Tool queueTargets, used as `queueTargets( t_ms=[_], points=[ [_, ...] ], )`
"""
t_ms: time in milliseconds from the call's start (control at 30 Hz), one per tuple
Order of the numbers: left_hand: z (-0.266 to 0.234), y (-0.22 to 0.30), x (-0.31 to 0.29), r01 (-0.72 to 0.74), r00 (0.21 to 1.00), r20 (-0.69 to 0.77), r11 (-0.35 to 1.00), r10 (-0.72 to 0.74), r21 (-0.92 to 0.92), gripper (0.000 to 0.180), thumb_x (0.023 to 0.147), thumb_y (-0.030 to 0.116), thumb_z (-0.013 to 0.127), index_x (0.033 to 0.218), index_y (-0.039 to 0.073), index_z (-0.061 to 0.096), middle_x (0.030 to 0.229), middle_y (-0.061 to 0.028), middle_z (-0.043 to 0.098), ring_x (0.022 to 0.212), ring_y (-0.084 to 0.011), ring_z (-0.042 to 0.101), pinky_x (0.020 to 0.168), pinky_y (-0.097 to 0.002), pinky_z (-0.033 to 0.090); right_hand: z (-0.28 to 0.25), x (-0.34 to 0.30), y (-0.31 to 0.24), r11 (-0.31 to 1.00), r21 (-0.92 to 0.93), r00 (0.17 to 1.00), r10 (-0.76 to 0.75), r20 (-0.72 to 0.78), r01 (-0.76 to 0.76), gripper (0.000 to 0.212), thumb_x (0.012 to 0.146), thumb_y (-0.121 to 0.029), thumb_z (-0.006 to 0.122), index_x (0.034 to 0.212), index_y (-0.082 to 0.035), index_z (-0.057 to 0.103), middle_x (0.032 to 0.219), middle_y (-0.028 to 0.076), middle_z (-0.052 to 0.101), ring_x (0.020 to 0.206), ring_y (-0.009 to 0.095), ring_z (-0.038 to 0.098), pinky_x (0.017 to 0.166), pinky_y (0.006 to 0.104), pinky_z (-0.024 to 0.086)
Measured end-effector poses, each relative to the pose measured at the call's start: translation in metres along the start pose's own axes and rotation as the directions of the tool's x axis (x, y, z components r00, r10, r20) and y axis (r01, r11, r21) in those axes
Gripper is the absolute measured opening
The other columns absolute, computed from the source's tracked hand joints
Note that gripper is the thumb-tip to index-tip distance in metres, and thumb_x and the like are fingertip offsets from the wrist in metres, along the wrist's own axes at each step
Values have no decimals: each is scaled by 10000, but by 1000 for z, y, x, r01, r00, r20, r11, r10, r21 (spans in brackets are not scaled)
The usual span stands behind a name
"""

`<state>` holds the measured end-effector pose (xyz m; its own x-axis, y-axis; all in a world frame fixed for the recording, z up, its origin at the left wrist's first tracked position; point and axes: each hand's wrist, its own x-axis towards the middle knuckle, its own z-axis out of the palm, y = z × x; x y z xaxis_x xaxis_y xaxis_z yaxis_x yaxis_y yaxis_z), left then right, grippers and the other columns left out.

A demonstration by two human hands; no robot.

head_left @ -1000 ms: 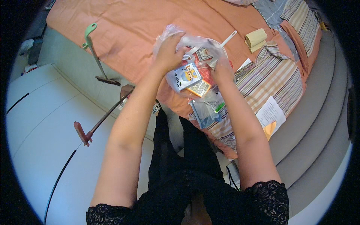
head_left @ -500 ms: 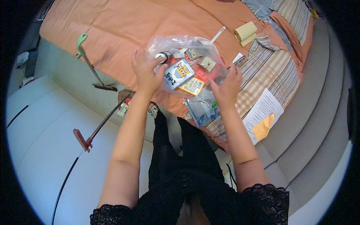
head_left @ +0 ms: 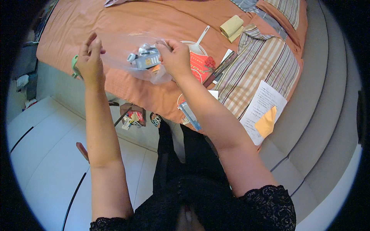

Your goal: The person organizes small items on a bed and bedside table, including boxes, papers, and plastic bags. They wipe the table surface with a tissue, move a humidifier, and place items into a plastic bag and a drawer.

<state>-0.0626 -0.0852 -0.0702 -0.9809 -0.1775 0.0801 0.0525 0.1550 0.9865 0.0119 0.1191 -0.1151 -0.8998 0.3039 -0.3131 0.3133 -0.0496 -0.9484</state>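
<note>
A clear plastic bag (head_left: 155,78) is stretched between my two hands above the orange bed. Small bottles or tubes and a dark grey packet (head_left: 147,61) show through it. My left hand (head_left: 91,57) is raised at the far left, closed, with its fingers at the bag's thin left edge. My right hand (head_left: 175,57) pinches the bag's right side near the packet. To the right of that hand lie a red printed piece (head_left: 198,63) with a red rose and a white round item with a handle (head_left: 200,37). My right forearm partly covers a blue packet (head_left: 189,114).
A folded yellow cloth (head_left: 232,29) and a striped cover (head_left: 269,57) lie on the bed (head_left: 154,19). Written paper (head_left: 252,106) with an orange piece (head_left: 266,121) rests at the right. Below stands a dustpan (head_left: 133,113) holding scraps; a green handle (head_left: 74,63) rises beside the bed.
Both hands have moved left with the bag, and my left hand has swung further out. The bag is now drawn wide, uncovering the red piece and the white round item.
</note>
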Motion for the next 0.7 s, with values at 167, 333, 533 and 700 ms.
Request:
queueTargets(
  t_ms=[167,333,533,700],
  points=[
    [-11,-34,-27,34,999,18,999,-34,25,331,847,86,602,1162,-8,559,1142,-97,573,945,-133,537,876,-276,408,-30,-22,68,992,15,991,-123,-53,124,246,815,-229,611,850,10,656,670,121,628,633,156,597,595,319,454],
    [-8,-33,-92,-270,960,83,810,266,521,378,804,98,639,1166,32,553,1301,-176,441,1207,-271,415,998,-378,327,-138,-9,143,677,-729,975,-80,-207,-100,234,804,-226,587,917,-34,657,850,159,650,816,293,626,774,399,477],
    [19,-28,-206,-264,963,198,791,183,552,445,770,88,640,1189,34,499,1354,-240,341,1255,-377,340,1037,-450,262,-167,32,190,-98,-979,878,-435,201,176,242,776,-125,555,1000,-68,626,919,130,660,897,291,619,883,468,402],
    [27,-28,-267,-119,941,329,835,-78,538,435,755,60,639,1169,29,509,1301,-240,392,1206,-365,390,1014,-432,298,-161,41,165,-45,-960,961,-21,277,276,153,747,-144,614,866,-54,647,909,112,651,862,299,614,810,445,431]
  ],
)
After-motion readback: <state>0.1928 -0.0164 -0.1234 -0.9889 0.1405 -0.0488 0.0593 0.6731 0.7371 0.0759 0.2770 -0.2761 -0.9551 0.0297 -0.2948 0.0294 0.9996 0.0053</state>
